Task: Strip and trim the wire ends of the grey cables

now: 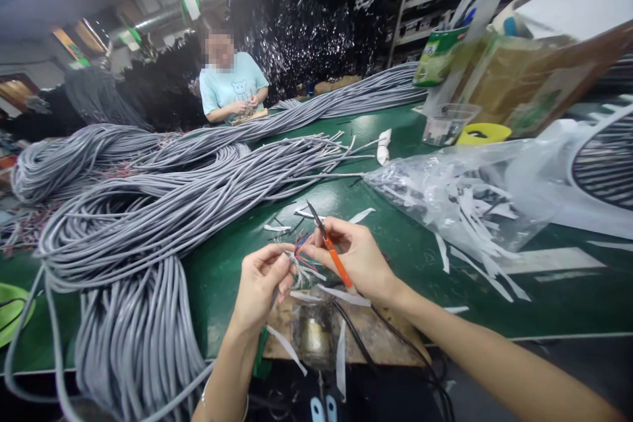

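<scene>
In the head view, two bare hands are seen close together at the lower centre of the frame. By the left hand (264,280), a cable end (293,258) is pinched between thumb and fingers; red and blue wires and frayed pale strands are spread from it, just left of the frame's centre line. By the right hand (359,257), an orange-handled tool (337,262) is gripped, its dark point tilted toward the upper left; whether wires are also pinched there cannot be told. Below, a metal cylinder (315,335) is set on a brown board (400,343). The left side is filled by looped grey cables (163,217) on a green table (222,306). At right, white strips are held in a clear bag (445,178). At upper left of centre, a person (232,87) is seated, small parts being handled.
</scene>
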`<state>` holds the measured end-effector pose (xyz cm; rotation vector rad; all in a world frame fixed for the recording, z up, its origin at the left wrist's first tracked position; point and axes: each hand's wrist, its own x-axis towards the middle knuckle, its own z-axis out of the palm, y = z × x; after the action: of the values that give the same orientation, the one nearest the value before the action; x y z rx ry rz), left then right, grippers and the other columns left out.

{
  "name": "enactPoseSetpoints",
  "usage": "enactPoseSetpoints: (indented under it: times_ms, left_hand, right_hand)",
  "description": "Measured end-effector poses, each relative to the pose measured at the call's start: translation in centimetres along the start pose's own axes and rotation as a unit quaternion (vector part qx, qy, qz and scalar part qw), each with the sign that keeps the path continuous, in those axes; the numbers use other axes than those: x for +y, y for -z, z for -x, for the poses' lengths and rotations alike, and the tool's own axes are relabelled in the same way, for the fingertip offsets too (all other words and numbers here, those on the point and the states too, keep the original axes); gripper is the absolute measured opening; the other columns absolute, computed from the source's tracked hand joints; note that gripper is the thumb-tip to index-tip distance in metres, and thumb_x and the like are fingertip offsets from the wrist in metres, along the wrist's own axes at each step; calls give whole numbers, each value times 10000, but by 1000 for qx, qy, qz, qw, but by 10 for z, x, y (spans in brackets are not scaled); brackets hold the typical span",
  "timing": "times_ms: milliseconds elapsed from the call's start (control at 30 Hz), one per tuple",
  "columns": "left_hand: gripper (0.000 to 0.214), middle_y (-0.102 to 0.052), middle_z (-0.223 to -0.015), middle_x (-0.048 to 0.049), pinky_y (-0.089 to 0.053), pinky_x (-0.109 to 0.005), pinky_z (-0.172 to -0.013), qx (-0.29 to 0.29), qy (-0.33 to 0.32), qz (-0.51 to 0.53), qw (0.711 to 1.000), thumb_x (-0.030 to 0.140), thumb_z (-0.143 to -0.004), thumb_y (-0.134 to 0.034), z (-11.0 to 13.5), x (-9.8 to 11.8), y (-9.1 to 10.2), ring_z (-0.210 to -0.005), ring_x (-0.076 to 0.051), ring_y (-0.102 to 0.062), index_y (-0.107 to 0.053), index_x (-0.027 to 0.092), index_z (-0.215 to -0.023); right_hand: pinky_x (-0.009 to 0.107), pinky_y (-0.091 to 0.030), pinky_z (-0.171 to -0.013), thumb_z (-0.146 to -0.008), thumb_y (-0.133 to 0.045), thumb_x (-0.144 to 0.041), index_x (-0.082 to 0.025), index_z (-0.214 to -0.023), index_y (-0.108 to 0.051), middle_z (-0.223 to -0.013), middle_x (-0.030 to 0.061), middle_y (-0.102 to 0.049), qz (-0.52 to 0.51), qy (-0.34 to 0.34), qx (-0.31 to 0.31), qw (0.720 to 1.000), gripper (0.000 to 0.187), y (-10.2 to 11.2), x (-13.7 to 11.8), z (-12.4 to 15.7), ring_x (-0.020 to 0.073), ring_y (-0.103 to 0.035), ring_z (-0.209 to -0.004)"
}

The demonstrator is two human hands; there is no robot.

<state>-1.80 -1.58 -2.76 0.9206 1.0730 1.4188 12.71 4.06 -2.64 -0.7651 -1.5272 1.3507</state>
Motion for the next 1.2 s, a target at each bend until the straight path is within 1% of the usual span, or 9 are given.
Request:
enactPoseSetpoints:
  times_ms: [100,200,333,400,500,600,667,867,1200]
  left_hand:
    - [313,-564,-529,-9,-240,-120,-284,-5,-8,-6,1000,374,-625,-758,1,1,0,-317,-9,-341,-676,111,-775]
    - [312,-573,-518,-9,-259,-135,-283,25,-36,-46,998,387,-622,-753,3,1,0,-300,-16,-348,-678,109,-743]
    - [297,-565,-489,-12,-352,-158,-322,60,-66,-93,992,398,-668,-711,4,1,-1,-355,-62,-446,-675,102,-667]
    - [299,-558,-468,-8,-384,-165,-345,65,-73,-111,989,401,-692,-687,5,1,-2,-375,-79,-480,-669,105,-657]
    - [314,-537,-431,6,-400,-173,-357,73,-89,-144,983,417,-713,-665,6,1,-3,-352,-85,-483,-642,110,-651]
    - [336,-491,-401,33,-379,-166,-342,81,-102,-175,976,439,-734,-643,7,1,-4,-320,-78,-464,-590,122,-638]
    - [357,-474,-421,47,-344,-153,-318,88,-104,-179,974,462,-749,-622,7,0,-4,-303,-64,-445,-548,133,-634]
    - [403,-490,-506,49,-311,-136,-299,96,-90,-151,980,515,-746,-605,5,-1,-3,-303,-32,-411,-491,142,-645]
    - [395,-498,-487,62,-293,-122,-274,106,-71,-64,990,500,-742,-617,4,1,-5,-280,-39,-417,-426,164,-664]
  right_hand:
    - [236,-412,-551,-634,-720,-438,-173,-601,-494,-597,-15,-518,-3,9,29,1000,350,1,-2,-1,111,-473,-557]
    - [244,-422,-566,-637,-718,-448,-180,-586,-484,-593,-15,-516,4,28,77,997,360,6,-5,-4,114,-476,-557]
    - [260,-457,-629,-644,-714,-468,-191,-597,-470,-629,-6,-535,4,63,123,990,372,11,-10,-6,134,-522,-621]
    - [267,-471,-662,-648,-717,-464,-193,-617,-477,-665,5,-566,-8,60,87,994,364,11,-12,-5,144,-545,-666]
    - [271,-483,-689,-598,-766,-423,-185,-652,-499,-733,20,-606,-40,24,-25,999,362,5,-11,-1,153,-572,-709]
    - [251,-475,-630,-576,-784,-392,-169,-661,-530,-679,0,-581,-43,-6,-97,994,348,-3,-6,4,128,-547,-631]
    - [234,-452,-574,-609,-758,-392,-164,-634,-529,-620,-15,-542,-32,-9,-95,995,324,-6,-4,5,109,-505,-570]
    - [216,-415,-532,-630,-685,-313,-170,-607,-512,-585,-30,-488,-9,4,-32,999,226,-3,-4,2,95,-448,-536]
    - [208,-380,-525,-625,-644,-227,-168,-603,-503,-597,-34,-474,-14,14,-24,1000,155,-1,-7,2,88,-426,-538]
